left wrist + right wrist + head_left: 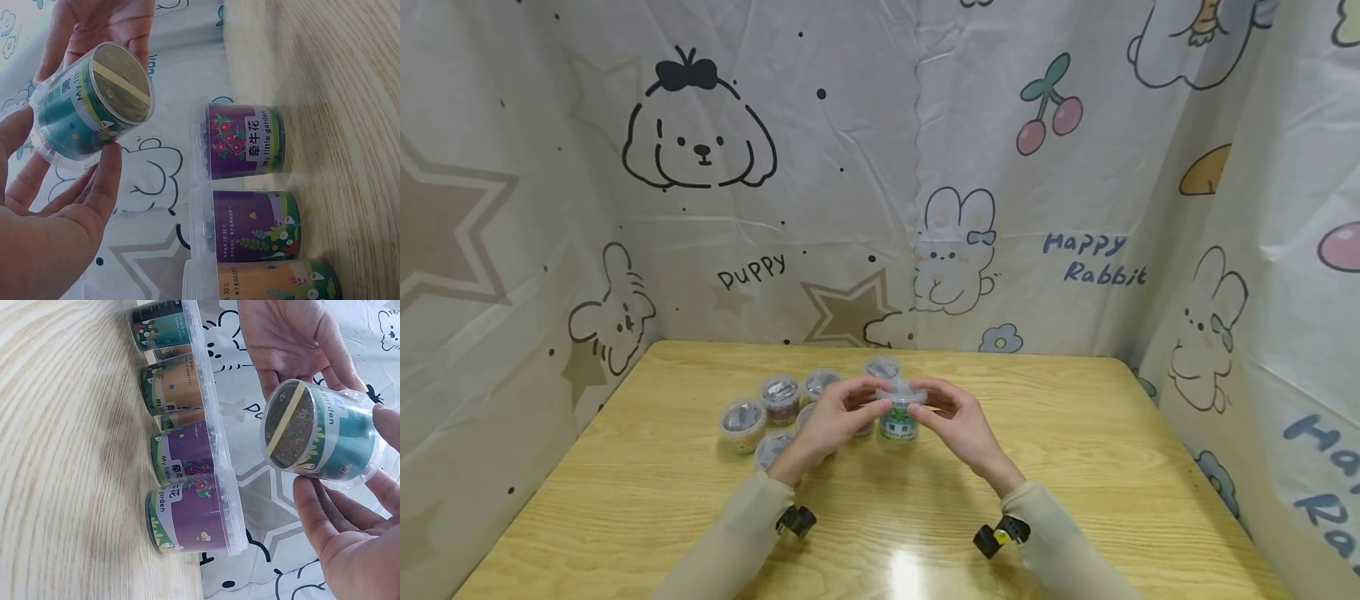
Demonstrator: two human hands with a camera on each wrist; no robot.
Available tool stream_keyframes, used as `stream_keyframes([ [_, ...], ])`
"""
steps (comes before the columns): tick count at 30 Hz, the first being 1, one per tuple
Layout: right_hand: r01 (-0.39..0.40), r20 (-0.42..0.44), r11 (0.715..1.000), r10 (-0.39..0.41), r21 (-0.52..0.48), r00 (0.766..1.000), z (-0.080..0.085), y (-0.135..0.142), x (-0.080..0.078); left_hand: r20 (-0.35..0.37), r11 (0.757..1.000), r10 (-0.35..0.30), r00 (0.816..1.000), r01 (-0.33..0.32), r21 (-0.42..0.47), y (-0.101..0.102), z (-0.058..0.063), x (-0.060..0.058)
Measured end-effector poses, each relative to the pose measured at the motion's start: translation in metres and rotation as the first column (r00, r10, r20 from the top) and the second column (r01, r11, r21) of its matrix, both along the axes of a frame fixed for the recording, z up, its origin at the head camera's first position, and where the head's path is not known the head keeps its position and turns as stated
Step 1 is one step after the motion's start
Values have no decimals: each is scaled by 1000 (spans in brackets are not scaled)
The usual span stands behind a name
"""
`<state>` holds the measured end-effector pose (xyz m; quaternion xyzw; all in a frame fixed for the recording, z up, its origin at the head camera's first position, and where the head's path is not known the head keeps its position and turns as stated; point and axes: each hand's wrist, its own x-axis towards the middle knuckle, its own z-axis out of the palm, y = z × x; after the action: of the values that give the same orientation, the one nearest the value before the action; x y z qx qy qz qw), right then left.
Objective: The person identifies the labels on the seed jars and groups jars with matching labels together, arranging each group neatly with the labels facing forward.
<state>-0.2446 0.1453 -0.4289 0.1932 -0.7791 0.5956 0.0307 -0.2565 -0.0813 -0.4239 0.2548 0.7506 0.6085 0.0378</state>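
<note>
Both hands are on it now: left hand [838, 410] and right hand [958, 417] curl round the teal tub [898, 423], holding it off the wood-grained bench [1075, 475]. "Garden" reads on its side; the see-through base [300, 432] looks brown and grainy behind a pale strip [287, 420]. Nearby, a purple tub [240, 142] declares "牵牛花, My little garden"; the creased backdrop [850, 208] reads "Puppy" and "Happy Rabbit".

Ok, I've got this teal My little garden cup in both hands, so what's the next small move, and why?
I'd probably lower the teal My little garden cup onto the wooden table. The left hand and right hand both grip it, the wrist views show its base off the table, and the purple-labelled cups already stand there.
</note>
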Motion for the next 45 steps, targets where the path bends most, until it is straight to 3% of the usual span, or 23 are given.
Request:
stream_keyframes([
  [6, -17, 25, 1000, 17, 18, 1000, 0, 0, -1, 3, 1000, -3, 1000, 3, 8, 1, -1, -2],
  [15, 31, 15, 998, -32, 49, 999, 2, -3, -1, -10, 1000, -2, 1000, 2, 6, 3, 2, 1],
  [27, 40, 11, 997, -41, 70, 999, 8, -3, 1, -16, 1000, -18, 1000, 18, 20, 5, 3, 2],
  [35, 42, 1, 997, -43, 68, 999, 8, 0, -2, -14, 1000, 3, 1000, -3, -4, 5, 4, 2],
  [45, 72, -27, 993, -70, 97, 997, 13, 13, -6, -66, 999, 46, 997, -48, -25, 4, 4, 5],
])
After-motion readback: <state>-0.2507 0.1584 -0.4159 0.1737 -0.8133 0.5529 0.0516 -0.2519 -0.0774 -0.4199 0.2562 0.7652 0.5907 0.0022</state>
